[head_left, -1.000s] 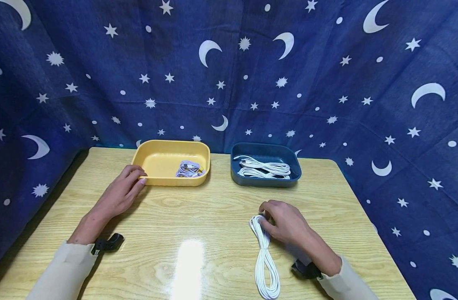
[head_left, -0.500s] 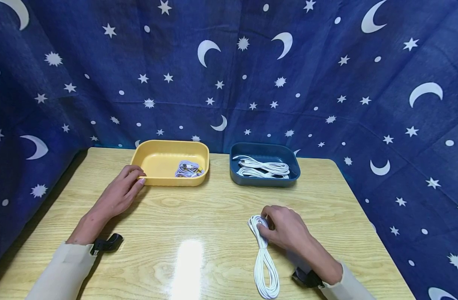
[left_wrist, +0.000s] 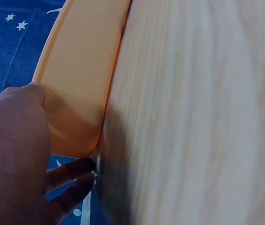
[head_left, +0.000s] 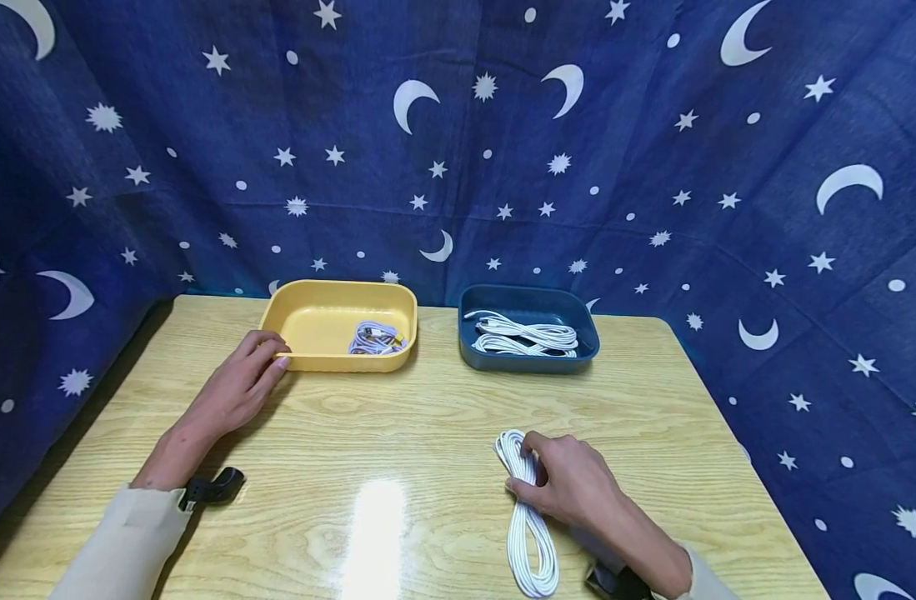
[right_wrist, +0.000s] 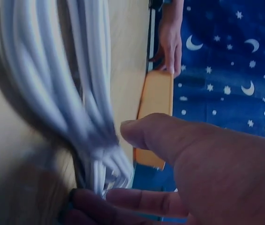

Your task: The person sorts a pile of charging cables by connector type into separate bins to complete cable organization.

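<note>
A long coil of white cable point(head_left: 531, 542) lies on the wooden table point(head_left: 397, 408) at the near right. My right hand point(head_left: 525, 467) grips the coil near its far end. The right wrist view shows the strands point(right_wrist: 53, 84) bunched between thumb point(right_wrist: 160, 136) and curled fingers. My left hand point(head_left: 268, 354) holds the near left corner of a yellow tray point(head_left: 337, 364), with the thumb on the rim. The left wrist view shows the thumb against the tray's outer wall point(left_wrist: 83, 79) and the fingers curled round the corner below.
A small bundle of pale cable point(head_left: 375, 337) lies in the yellow tray. A dark blue tray point(head_left: 528, 364) to its right holds coiled white cables point(head_left: 528, 336). A blue star-and-moon cloth point(head_left: 458, 167) hangs round the table's far and side edges.
My right hand has slid a little nearer along the white coil and closed round its strands. The left hand has stayed on the yellow tray's corner.
</note>
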Available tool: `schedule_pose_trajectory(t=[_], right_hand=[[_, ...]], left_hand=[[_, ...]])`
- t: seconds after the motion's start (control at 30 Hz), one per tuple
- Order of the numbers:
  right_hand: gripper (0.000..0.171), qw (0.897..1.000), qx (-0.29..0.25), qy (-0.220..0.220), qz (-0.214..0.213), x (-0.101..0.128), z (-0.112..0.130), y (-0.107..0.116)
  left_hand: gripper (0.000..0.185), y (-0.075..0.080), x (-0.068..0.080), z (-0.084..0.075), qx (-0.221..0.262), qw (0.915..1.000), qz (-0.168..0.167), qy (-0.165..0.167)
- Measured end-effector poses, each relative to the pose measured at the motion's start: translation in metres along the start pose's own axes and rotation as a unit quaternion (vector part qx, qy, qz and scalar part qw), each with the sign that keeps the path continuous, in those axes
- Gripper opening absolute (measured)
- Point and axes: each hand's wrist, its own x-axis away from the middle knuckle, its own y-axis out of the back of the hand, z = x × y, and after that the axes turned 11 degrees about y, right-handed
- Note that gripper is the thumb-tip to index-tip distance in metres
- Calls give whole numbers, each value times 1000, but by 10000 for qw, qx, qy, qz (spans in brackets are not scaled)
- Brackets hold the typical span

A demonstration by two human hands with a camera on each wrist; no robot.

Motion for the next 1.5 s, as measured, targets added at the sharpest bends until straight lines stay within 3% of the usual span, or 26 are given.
schedule_pose_trajectory(t=[0.3, 0.7, 1.23, 1.5], right_hand=[[39, 9988, -250, -335, 268, 10, 20, -2], [39, 9992, 105, -349, -154, 11, 28, -10], [36, 9988, 408, -92, -258, 11, 28, -12], [39, 9952, 794, 181, -549, 13, 26, -13]], left_hand=[[17, -1, 0, 1, 29, 10000, -33, -85], [19, -1, 0, 3, 14, 10000, -22, 73], [20, -1, 0, -1, 15, 9999, 15, 126], [20, -1, 0, -1, 23, 9999, 11, 107]])
